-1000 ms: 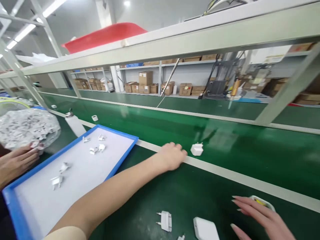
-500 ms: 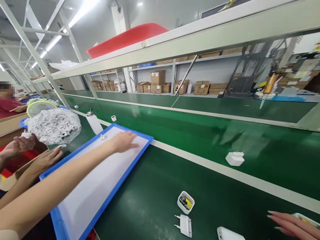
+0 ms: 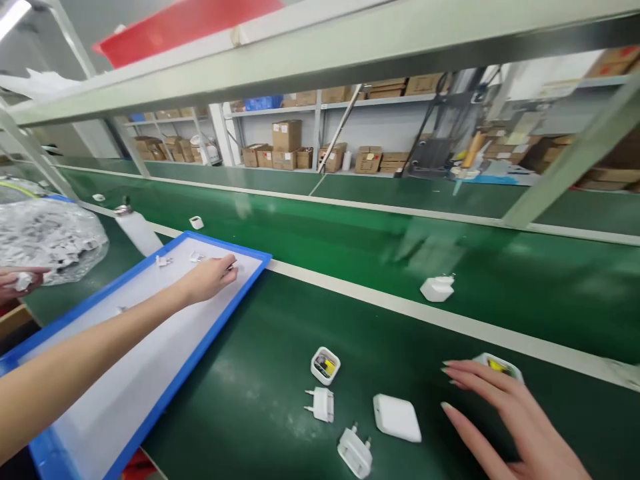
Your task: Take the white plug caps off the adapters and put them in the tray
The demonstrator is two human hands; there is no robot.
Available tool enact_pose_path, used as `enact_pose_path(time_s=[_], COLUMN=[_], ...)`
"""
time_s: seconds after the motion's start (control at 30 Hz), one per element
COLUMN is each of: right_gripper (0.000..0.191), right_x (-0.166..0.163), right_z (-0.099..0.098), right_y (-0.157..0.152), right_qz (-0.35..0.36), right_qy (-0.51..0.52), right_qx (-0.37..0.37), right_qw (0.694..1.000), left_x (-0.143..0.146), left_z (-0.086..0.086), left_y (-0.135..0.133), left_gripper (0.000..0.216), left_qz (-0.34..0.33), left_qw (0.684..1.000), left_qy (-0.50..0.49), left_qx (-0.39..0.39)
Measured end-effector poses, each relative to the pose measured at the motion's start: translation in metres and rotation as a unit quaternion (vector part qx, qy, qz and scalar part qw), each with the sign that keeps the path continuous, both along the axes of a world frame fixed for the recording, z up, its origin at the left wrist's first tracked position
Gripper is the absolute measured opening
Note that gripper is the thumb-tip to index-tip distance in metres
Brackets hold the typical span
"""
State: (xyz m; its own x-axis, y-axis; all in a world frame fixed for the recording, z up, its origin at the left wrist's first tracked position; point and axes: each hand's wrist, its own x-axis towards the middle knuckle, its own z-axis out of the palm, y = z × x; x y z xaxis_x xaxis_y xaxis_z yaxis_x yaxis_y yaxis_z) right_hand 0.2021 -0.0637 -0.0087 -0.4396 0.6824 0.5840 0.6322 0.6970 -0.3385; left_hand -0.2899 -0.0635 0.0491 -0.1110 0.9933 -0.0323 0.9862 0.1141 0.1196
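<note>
My left hand reaches over the white, blue-rimmed tray, its fingers curled together at the far end. Whatever they pinch is too small to make out. A few small white plug parts lie in the tray near that hand. On the green bench my right hand is open, fingers apart, beside an open white charger housing that it partly covers. To its left lie a closed white charger block, two white two-pin plug pieces and a smaller open housing showing yellow and dark parts.
An assembled white charger lies on the glossy green strip beyond the pale line. A white bottle leans behind the tray. At the left are a clear bag of white parts and another person's hand. A shelf beam crosses overhead.
The view has swung right and down. My left hand has gone from outstretched fingers to curled ones over the tray. More of my right hand shows, its fingers now spread.
</note>
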Motion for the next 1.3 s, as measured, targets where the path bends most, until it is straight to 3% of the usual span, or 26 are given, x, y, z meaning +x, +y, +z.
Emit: enact_pose_path(time_s=[0.13,0.27,0.33,0.4,0.5,0.6,0.67,0.8,0.9,1.07,1.17,1.3], right_gripper=[0.030,0.035,0.030,0.020,0.014,0.011,0.011,0.015,0.016,0.011,0.011,0.024], right_x=[-0.002,-0.005,-0.006,-0.007,-0.005,-0.004,-0.005,-0.010,-0.014,-0.012,-0.011,-0.008], right_z=[0.016,0.020,0.020,0.019,0.020,0.021,0.020,0.019,0.016,0.014,0.016,0.018], right_y=[-0.018,-0.032,-0.035,-0.036,-0.034,-0.033,-0.033,-0.030,-0.027,-0.021,-0.018,-0.018], right_qz=[0.049,0.107,0.110,0.095,0.085,0.101,0.118,0.103,0.091,0.059,0.063,0.051], right_qy=[-0.004,0.059,0.123,0.182,0.210,0.191,0.175,0.198,0.262,0.346,0.366,0.379], right_qx=[-0.008,-0.082,-0.123,-0.150,-0.173,-0.203,-0.237,-0.306,-0.368,-0.387,-0.369,-0.340], right_qw=[0.999,0.989,0.979,0.967,0.959,0.955,0.948,0.925,0.888,0.853,0.852,0.859], left_x=[0.114,0.225,0.260,0.277,0.273,0.247,0.221,0.174,0.167,0.199,0.219,0.237], left_z=[0.033,0.044,0.042,0.040,0.043,0.049,0.049,0.040,0.027,0.012,0.008,-0.002], left_y=[-0.001,-0.013,-0.012,-0.008,-0.005,-0.008,-0.013,-0.022,-0.028,-0.017,0.007,0.037], left_gripper=[0.027,0.018,0.019,0.024,0.031,0.031,0.033,0.045,0.051,0.042,0.039,0.039], left_qz=[-0.184,-0.396,-0.435,-0.439,-0.445,-0.456,-0.422,-0.269,-0.214,-0.278,-0.357,-0.447], left_qw=[0.980,0.908,0.888,0.881,0.866,0.854,0.873,0.945,0.958,0.939,0.912,0.851], left_qy=[-0.079,-0.135,-0.147,-0.171,-0.219,-0.232,-0.215,-0.125,-0.057,-0.031,-0.102,-0.215], left_qx=[0.003,-0.001,-0.032,-0.053,-0.063,-0.098,-0.114,-0.138,-0.183,-0.203,-0.176,-0.172])
